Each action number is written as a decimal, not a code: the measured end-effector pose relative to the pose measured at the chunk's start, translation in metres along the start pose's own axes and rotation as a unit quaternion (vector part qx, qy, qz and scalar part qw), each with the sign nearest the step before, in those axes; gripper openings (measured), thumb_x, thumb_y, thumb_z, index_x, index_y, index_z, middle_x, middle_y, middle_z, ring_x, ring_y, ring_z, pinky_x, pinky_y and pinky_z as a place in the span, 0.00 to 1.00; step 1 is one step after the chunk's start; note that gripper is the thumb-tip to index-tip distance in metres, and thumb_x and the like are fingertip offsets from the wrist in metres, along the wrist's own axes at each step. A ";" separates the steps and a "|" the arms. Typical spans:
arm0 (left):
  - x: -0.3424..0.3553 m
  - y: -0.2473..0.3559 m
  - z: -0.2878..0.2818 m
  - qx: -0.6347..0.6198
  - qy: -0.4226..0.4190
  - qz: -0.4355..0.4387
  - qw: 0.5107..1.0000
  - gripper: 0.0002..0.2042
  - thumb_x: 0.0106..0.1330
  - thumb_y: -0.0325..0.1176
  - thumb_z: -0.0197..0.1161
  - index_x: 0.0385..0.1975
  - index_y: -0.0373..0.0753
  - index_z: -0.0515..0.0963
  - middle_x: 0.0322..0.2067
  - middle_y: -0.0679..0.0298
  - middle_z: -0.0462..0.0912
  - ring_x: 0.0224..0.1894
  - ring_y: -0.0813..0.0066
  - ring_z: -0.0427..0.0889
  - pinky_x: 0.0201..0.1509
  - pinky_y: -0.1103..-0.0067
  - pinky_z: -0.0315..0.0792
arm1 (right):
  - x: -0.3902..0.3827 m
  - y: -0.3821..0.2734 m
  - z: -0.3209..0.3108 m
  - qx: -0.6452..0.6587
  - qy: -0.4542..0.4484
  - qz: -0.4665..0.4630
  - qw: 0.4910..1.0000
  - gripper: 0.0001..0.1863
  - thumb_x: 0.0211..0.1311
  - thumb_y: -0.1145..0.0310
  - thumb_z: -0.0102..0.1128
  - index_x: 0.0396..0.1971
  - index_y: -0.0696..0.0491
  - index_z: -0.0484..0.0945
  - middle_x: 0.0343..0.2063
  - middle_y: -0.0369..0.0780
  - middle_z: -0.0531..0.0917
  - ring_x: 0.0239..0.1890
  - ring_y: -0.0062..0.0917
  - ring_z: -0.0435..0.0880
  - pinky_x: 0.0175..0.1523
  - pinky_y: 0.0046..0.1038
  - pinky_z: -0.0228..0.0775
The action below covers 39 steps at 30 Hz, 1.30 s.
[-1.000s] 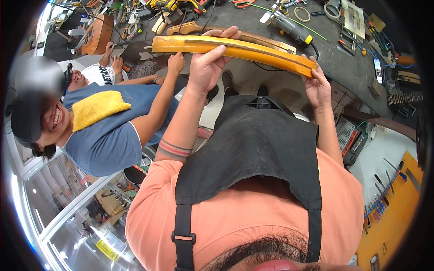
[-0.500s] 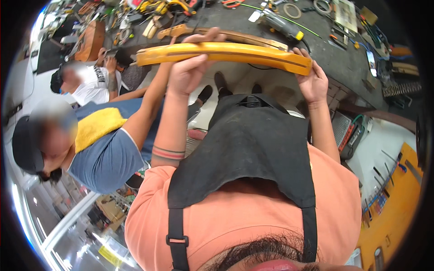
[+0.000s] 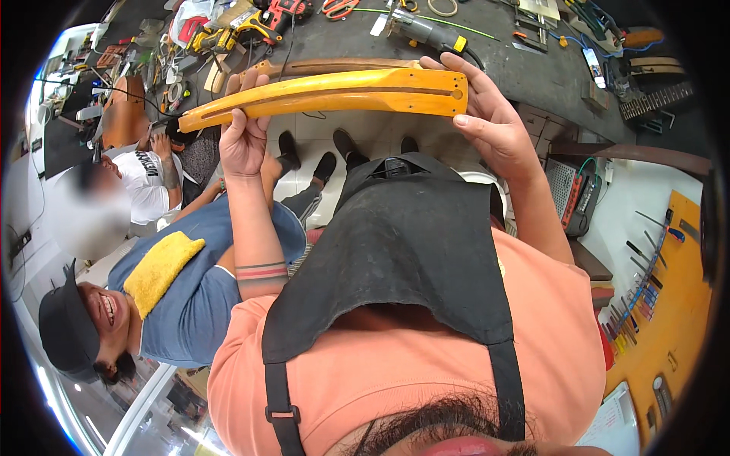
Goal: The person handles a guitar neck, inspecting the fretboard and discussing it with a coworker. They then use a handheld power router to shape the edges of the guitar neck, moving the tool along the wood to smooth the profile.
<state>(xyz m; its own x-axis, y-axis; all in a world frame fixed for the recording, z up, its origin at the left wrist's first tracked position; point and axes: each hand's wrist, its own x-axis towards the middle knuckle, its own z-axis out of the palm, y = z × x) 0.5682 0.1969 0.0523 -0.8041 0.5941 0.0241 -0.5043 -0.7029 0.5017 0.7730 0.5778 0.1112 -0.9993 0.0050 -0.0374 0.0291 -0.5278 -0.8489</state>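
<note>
- The orange guitar neck (image 3: 342, 93) is hanging in the air by the near edge of the bench (image 3: 334, 42)
- The left hand (image 3: 245, 144) is closing round its narrow part, thumb in front, fingers over the far edge
- The right hand (image 3: 494, 118) is cupping the wide end half open; how firmly it's touching, I can't tell
- If the left hand were slackening, that loose right side could be letting it drop to the floor (image 3: 380, 133) before the bench
- Swinging over the bench, it might be scratching against the second neck (image 3: 342, 66) or the power tool (image 3: 426, 30)
- The orange neck is hiding part of the second one on the bench, and its own far face is pointing away from me
</note>
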 end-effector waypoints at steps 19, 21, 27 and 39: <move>0.021 0.006 0.032 -0.009 0.000 0.112 0.994 0.29 0.81 0.29 0.61 0.78 0.37 0.61 0.76 0.50 0.66 0.79 0.52 0.67 0.82 0.45 0.66 | 0.005 0.010 -0.003 -0.095 0.072 0.033 0.992 0.23 0.75 0.80 0.61 0.67 0.54 0.76 0.66 0.42 0.81 0.62 0.31 0.86 0.67 0.34 0.82; 0.023 0.007 0.037 0.007 0.045 0.119 0.992 0.26 0.80 0.29 0.62 0.75 0.37 0.66 0.71 0.51 0.74 0.76 0.52 0.71 0.83 0.42 0.62 | 0.007 0.015 -0.001 -0.144 0.072 -0.037 0.986 0.21 0.76 0.84 0.59 0.66 0.55 0.77 0.67 0.42 0.80 0.66 0.29 0.83 0.70 0.34 0.80; 0.020 0.006 0.045 0.036 0.058 0.125 0.990 0.21 0.82 0.30 0.58 0.72 0.36 0.67 0.65 0.51 0.80 0.78 0.47 0.69 0.82 0.40 0.63 | 0.006 0.006 -0.001 -0.123 0.078 -0.029 0.989 0.21 0.76 0.81 0.61 0.65 0.55 0.78 0.68 0.42 0.79 0.68 0.28 0.80 0.74 0.34 0.78; 0.025 0.008 0.055 0.074 0.051 0.128 0.988 0.20 0.83 0.26 0.55 0.71 0.37 0.67 0.65 0.51 0.80 0.78 0.44 0.68 0.81 0.41 0.67 | 0.013 0.005 -0.003 -0.112 0.089 0.004 0.990 0.22 0.78 0.76 0.63 0.68 0.57 0.77 0.64 0.41 0.83 0.62 0.28 0.85 0.71 0.34 0.78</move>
<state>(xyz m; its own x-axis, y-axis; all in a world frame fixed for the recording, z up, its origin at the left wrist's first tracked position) 0.5616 0.2279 0.1043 -0.9304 0.3572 0.0827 -0.2354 -0.7548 0.6123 0.7606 0.5780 0.1047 -0.9794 0.1621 -0.1206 0.0620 -0.3272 -0.9429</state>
